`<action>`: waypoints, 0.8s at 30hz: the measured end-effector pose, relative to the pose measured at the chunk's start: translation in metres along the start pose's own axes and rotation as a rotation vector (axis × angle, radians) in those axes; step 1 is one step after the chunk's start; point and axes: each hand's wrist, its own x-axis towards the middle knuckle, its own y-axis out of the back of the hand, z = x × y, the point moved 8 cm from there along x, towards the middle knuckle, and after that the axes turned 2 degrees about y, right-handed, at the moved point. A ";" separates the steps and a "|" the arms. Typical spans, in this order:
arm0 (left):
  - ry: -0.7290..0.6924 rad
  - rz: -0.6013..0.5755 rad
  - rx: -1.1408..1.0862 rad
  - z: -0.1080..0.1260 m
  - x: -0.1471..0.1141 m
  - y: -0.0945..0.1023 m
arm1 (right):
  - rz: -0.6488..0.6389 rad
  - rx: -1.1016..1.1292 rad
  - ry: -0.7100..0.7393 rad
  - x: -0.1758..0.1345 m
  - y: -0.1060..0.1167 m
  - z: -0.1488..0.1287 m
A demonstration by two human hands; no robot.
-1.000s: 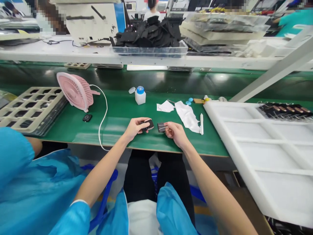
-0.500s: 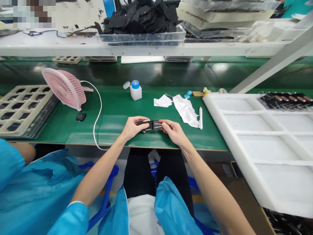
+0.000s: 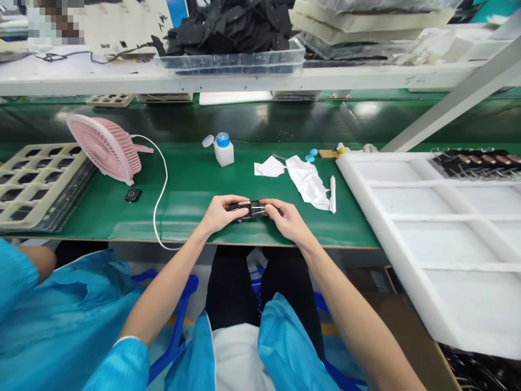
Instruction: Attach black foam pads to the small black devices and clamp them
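Left grip (image 3: 217, 214): closed round black piece (image 3: 233, 207), thumb over top face; piece mostly covered.
Right grip (image 3: 288, 217): pinching right end of pinned block (image 3: 254, 209) with fingertips.
Pinned block: between both grips, just above bench edge; small, black, boxy, two thin bright rods along it, metallic-looking.
Change: a second ago, apart with a visible gap; now end to end with black piece, no clear gap. Likely lining up or joining; locked or merely touching, can't tell.
Bench (image 3: 195, 190): under and around grips; smooth green covering, slightly glossy.
Paper slips (image 3: 271, 166): just beyond grips; flat, white, loosely overlapped.
White cloth (image 3: 307, 182): beyond right grip; limp, creased, ragged edge.
White stick (image 3: 332, 194): right of cloth; slim, smooth.
Bottle (image 3: 224, 153): beyond left grip; squarish white body, blue collar, flip lid up.
Cable (image 3: 160, 201): left of left grip; white, curving.
Foam tray (image 3: 401, 218): well right of right grip; thick matte white dividers.
Fan (image 3: 101, 146): far left of left grip; pink, round, ribbed plastic.
Bin (image 3: 244, 62): farthest, on shelf beyond grips; clear plastic, heaped with flat black pieces.
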 end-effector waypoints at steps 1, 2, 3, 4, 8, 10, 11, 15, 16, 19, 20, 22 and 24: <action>0.001 -0.004 0.005 -0.001 0.000 0.000 | -0.004 -0.007 0.003 0.000 0.000 0.000; 0.003 -0.005 0.010 -0.002 0.000 0.000 | -0.007 -0.012 0.005 0.001 0.000 0.000; 0.004 -0.005 0.018 -0.003 0.001 0.000 | -0.009 -0.014 0.006 0.001 0.000 0.000; 0.004 -0.005 0.025 -0.003 0.001 0.001 | -0.012 -0.015 0.007 0.001 0.000 0.000; 0.006 0.000 0.044 -0.004 0.001 0.002 | -0.022 -0.011 0.012 0.001 -0.001 -0.001; 0.007 0.001 0.046 -0.005 0.002 0.002 | -0.022 -0.008 0.016 0.001 -0.001 -0.001; 0.004 -0.001 0.047 -0.005 0.002 0.002 | -0.022 -0.005 0.015 0.001 -0.001 -0.001; -0.005 -0.011 0.046 -0.006 0.002 0.002 | -0.025 0.012 -0.003 0.000 -0.002 -0.001; -0.002 -0.010 0.044 -0.007 0.002 0.002 | -0.026 0.014 -0.007 0.001 -0.002 -0.001; 0.008 -0.013 0.036 -0.008 0.002 0.002 | -0.026 0.006 -0.009 0.001 -0.002 -0.002; 0.008 -0.016 0.032 -0.009 0.002 0.002 | -0.025 0.004 -0.009 0.001 -0.002 -0.002; 0.005 -0.020 0.025 -0.009 0.003 0.002 | -0.025 0.005 -0.011 0.001 -0.002 -0.002; 0.005 -0.021 0.021 -0.008 0.003 0.002 | -0.027 0.008 -0.016 0.001 -0.002 -0.002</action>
